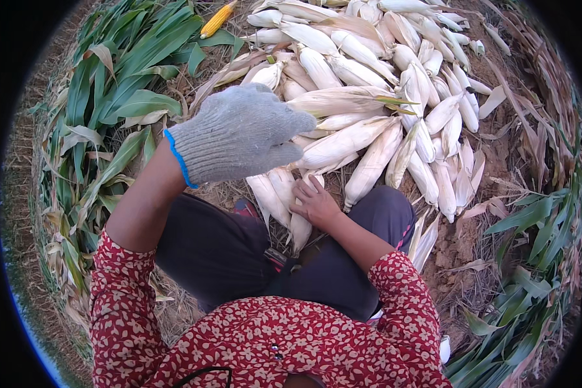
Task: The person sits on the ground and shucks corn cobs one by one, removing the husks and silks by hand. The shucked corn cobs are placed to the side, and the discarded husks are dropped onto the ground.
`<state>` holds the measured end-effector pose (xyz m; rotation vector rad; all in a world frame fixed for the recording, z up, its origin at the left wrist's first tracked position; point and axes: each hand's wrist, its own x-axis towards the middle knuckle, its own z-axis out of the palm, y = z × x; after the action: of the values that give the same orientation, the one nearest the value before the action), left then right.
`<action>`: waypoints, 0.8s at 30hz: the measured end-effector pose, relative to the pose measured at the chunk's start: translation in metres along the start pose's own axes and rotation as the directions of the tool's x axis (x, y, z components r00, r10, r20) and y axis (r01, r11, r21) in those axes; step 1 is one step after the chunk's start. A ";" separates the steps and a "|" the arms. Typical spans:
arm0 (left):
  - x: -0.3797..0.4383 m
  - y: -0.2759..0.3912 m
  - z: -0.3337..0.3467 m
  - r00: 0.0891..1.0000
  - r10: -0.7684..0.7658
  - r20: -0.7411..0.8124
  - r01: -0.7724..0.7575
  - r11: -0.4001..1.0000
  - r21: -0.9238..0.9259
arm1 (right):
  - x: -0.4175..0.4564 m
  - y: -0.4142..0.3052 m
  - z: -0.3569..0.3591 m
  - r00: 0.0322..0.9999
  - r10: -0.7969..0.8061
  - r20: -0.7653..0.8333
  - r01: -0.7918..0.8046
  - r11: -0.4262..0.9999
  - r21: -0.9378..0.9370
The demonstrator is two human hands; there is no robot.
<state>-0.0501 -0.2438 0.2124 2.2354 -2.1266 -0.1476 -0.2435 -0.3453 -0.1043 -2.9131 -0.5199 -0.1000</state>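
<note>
My left hand [242,133], in a grey knitted glove with a blue cuff edge, is held over the near left part of a heap of corn ears in pale husks [354,63]. Its back faces up and the palm side is hidden, so whether it holds anything cannot be seen. Bare and lower down, my right hand [315,201] has its fingers around the upper part of a husked ear of corn [300,233] between my knees. More ears in husks [273,196] lie just left of that ear. A long ear in its husk [344,143] lies right of the glove.
Green corn leaves and stalks [136,63] are piled at the left, with a bare yellow ear of corn [218,19] near their top. Dry stalks [538,97] and more green leaves [528,300] lie at the right. Soil with straw [465,262] shows beside my right knee.
</note>
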 end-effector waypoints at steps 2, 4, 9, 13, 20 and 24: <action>0.008 0.007 0.007 0.999 -0.039 0.036 0.041 0.998 -0.045 | 0.004 0.013 -0.001 0.995 -0.037 0.097 0.034 0.999 0.026; 0.007 -0.003 0.019 0.994 -0.095 0.061 0.103 0.984 -0.146 | 0.007 0.014 -0.021 0.994 0.090 0.058 -0.099 0.976 0.194; 0.002 -0.048 0.033 0.914 -0.304 0.268 0.390 0.842 -0.373 | 0.015 0.016 -0.085 0.773 0.578 0.261 -0.155 -0.226 0.962; 0.009 -0.061 0.072 0.900 -0.286 0.330 0.436 0.624 -0.648 | 0.020 0.018 -0.081 0.708 0.567 0.421 0.172 -0.716 0.677; 0.047 -0.005 0.116 0.908 -0.353 0.228 0.419 0.735 -0.532 | 0.030 0.004 -0.083 0.751 0.561 0.349 0.349 -0.785 0.512; 0.046 0.012 0.140 0.902 -0.391 0.185 0.432 0.820 -0.374 | 0.030 0.013 -0.087 0.720 0.669 0.183 0.526 -0.699 0.484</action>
<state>-0.0745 -0.2868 0.0730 2.4111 -1.4256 -0.6686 -0.2145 -0.3634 -0.0177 -0.2775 0.2742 -0.3160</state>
